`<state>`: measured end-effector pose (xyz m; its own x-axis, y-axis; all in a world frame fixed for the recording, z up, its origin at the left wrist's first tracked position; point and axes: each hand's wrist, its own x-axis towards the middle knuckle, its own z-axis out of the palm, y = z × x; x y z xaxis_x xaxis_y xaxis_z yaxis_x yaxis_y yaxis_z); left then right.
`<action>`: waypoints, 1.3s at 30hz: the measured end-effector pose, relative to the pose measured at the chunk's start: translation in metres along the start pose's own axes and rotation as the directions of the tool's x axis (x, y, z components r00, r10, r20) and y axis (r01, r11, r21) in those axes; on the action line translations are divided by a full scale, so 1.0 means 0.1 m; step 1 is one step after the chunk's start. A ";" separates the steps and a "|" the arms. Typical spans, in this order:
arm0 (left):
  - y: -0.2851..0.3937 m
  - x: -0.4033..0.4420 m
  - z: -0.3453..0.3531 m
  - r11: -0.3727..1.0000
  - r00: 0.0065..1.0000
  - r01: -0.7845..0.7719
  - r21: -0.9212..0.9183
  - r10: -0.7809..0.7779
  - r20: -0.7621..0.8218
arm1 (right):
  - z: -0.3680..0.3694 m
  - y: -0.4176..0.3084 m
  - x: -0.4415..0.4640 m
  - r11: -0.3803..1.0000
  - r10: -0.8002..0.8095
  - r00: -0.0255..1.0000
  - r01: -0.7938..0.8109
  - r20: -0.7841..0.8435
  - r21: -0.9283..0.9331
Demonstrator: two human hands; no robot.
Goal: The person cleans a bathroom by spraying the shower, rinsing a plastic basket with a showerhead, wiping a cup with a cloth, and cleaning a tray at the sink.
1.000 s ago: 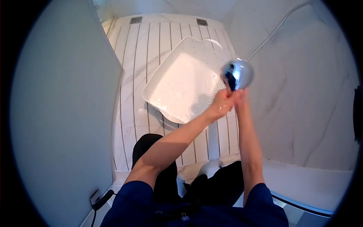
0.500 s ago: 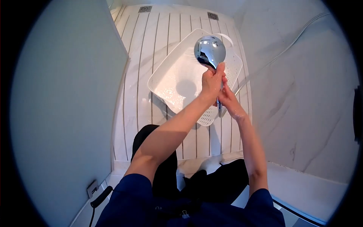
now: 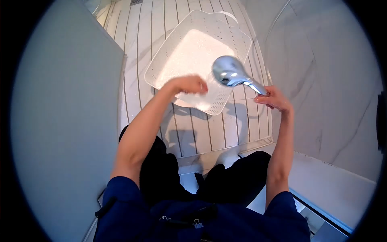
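Observation:
My right hand (image 3: 276,99) is closed around the handle of a chrome shower head (image 3: 229,71), out to the right of the basket. The round head tilts up and left, over the basket's right side. A white plastic laundry basket (image 3: 177,34) with perforated walls rests at an angle on the floor. Above its near side is my left hand (image 3: 191,84), smeared by motion, with the fingers appearing curled. Whether anything is in those fingers cannot be made out.
Slatted marble-look flooring (image 3: 201,139) lies under the basket. A frosted panel (image 3: 72,113) stands on the left and a marble wall (image 3: 322,84) on the right. The shower hose (image 3: 278,16) runs along that wall. A floor drain (image 3: 136,2) shows at the far edge.
Both hands were together on the shower head. My left hand has let go and moved left over the basket; my right hand has carried the shower head right and nearer, tilting it.

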<state>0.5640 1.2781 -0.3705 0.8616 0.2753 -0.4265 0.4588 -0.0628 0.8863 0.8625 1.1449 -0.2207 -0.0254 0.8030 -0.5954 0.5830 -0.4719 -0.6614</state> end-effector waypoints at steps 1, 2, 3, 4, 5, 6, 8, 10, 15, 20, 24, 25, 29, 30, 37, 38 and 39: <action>0.20 -0.18 0.17 0.944 0.997 -0.057 0.324 0.034 0.076 | -0.05 0.06 -0.01 0.999 0.035 0.997 -0.034 -0.073 0.009; 0.25 -0.27 0.40 0.863 0.996 0.005 0.506 -0.048 0.072 | -0.05 0.07 -0.03 0.999 0.028 0.997 -0.026 -0.066 0.036; 0.46 -0.36 0.57 0.683 0.980 0.062 0.728 -0.180 0.085 | -0.04 0.11 -0.04 0.998 0.012 0.998 -0.008 -0.061 0.067; 0.47 -0.28 0.63 0.598 0.962 0.191 0.779 -0.271 -0.027 | -0.06 0.07 -0.02 0.996 -0.001 0.998 0.006 -0.055 0.093; 0.49 -0.26 0.55 0.610 0.982 0.149 0.778 -0.182 -0.046 | 0.03 -0.10 -0.06 0.995 0.052 0.998 -0.049 -0.029 0.089; 0.50 -0.24 0.46 0.613 0.994 0.107 0.783 -0.092 -0.064 | 0.09 -0.12 -0.06 0.995 -0.017 1.000 0.015 0.023 0.101; 0.45 -0.29 0.26 0.630 0.868 -0.014 0.777 0.394 -0.303 | 0.17 -0.10 -0.06 0.984 -0.147 0.981 0.132 0.128 0.121; 0.54 -0.20 -0.02 0.697 0.821 -0.103 0.710 0.462 -0.335 | 0.17 -0.04 0.01 0.959 -0.227 0.973 0.218 0.032 0.183; 1.02 -0.43 -0.32 0.957 0.851 -0.274 -0.090 0.198 -0.487 | 0.23 -0.01 0.10 0.931 -0.179 0.950 0.248 -0.258 0.267; 0.95 -0.49 -0.41 0.728 0.643 -0.629 -0.271 0.292 -0.708 | 0.37 -0.28 0.08 0.944 -0.209 0.956 0.253 -0.207 0.213; 0.89 -0.59 -0.51 0.484 0.561 -0.764 -0.428 0.169 -0.811 | 0.43 0.23 0.40 0.952 -0.226 0.929 0.274 -0.292 0.134; 0.89 -0.58 -0.51 0.489 0.557 -0.763 -0.422 0.167 -0.813 | 0.47 0.48 0.51 0.959 -0.213 0.924 0.261 -0.316 0.115; 0.87 -0.57 -0.49 0.481 0.545 -0.767 -0.425 0.139 -0.826 | 0.65 0.88 0.60 0.945 -0.261 0.947 0.291 -0.189 0.149; 0.87 -0.55 -0.49 0.513 0.547 -0.755 -0.408 0.151 -0.823 | 0.63 0.81 0.63 0.941 -0.257 0.949 0.289 -0.183 0.179; 0.84 -0.30 -0.07 0.735 0.694 -0.593 -0.328 0.260 -0.671 | 0.19 -0.30 0.27 0.836 -0.183 0.912 0.340 -0.366 0.430; 0.76 -0.29 -0.03 0.734 0.713 -0.591 -0.335 0.280 -0.643 | 0.09 -0.46 0.31 0.839 -0.172 0.904 0.343 -0.392 0.423; 0.69 -0.26 0.03 0.737 0.731 -0.585 -0.339 0.298 -0.614 | -0.03 -0.58 0.38 0.840 -0.198 0.889 0.370 -0.412 0.396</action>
<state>0.5739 1.2638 -0.2985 0.6335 0.7712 0.0631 -0.2398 0.1180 0.9636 0.8304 1.2033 -0.2037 0.1966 0.9576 -0.2106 0.1589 -0.2431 -0.9569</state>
